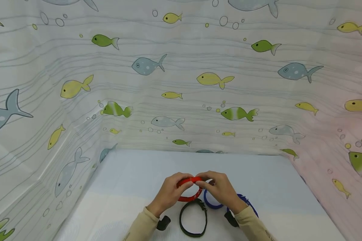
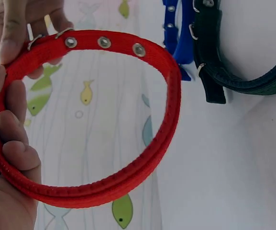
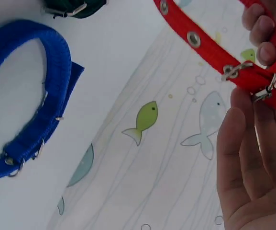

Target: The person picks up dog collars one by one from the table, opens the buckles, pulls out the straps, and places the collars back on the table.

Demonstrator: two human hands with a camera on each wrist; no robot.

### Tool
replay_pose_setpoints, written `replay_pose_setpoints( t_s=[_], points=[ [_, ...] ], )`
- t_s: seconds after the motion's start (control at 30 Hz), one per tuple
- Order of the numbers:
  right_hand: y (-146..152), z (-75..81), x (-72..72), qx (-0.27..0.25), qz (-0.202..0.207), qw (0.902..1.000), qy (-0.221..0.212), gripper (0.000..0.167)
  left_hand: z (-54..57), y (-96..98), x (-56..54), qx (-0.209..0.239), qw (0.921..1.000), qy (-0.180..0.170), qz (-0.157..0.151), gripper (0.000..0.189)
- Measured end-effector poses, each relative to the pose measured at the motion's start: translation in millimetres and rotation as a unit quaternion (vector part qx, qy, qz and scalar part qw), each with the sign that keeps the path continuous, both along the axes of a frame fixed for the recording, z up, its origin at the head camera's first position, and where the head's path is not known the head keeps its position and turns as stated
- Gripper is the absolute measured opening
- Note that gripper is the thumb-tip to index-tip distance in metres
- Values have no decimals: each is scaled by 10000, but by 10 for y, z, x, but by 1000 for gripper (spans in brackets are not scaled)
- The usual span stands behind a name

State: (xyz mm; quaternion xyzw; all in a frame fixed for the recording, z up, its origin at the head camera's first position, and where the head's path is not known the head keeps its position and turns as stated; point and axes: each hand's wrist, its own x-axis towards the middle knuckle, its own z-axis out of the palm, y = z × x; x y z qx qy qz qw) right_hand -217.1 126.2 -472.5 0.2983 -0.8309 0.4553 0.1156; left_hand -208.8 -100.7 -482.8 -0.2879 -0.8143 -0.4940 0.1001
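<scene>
Both hands hold a red dog collar (image 1: 186, 199) up over the white table, its strap buckled into a loop. My left hand (image 1: 170, 191) grips the band with its fingers curled through the loop, as the left wrist view shows. At the buckle (image 3: 264, 91), my right hand (image 1: 219, 190) pinches the strap between thumb and fingers. Metal eyelets (image 2: 104, 42) run along the red band. Just below the hands, a dark green collar (image 1: 194, 235) lies on the table in a loop. One blue collar (image 1: 212, 206) lies partly behind my right hand.
Another blue collar (image 1: 249, 201) lies by the right forearm, partly covered by it. The white table (image 1: 132, 174) stretches back to a fabric backdrop (image 1: 187, 107) printed with fish, which also rises at both sides. Dark wrist cameras (image 1: 163, 223) sit at the cuffs.
</scene>
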Motion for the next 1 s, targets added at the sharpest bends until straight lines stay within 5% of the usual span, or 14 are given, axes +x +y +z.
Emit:
replay_pose_setpoints(
  t_s=[0.23, 0.47, 0.7, 0.83, 1.0],
  points=[
    [6, -37, -4, -978, -174, 9948, -240, 22, -20, -26, 25, 329, 9990, -186, 258, 30],
    [-8, 127, 5, -829, -424, 9956, -75, 22, 74, 12, 23, -36, 9981, -492, 368, 27],
    [-73, 336, 162, -1034, -302, 9930, -483, 21, 117, 129, 33, -585, 9976, 144, 338, 22],
    [-82, 279, 136, -1074, -461, 9924, -392, 21, 125, 190, 32, -524, 9973, 276, 437, 21],
    [-34, 79, 19, -1331, -305, 9897, -420, 20, 84, 218, 35, -346, 9979, -20, 540, 20]
  ],
)
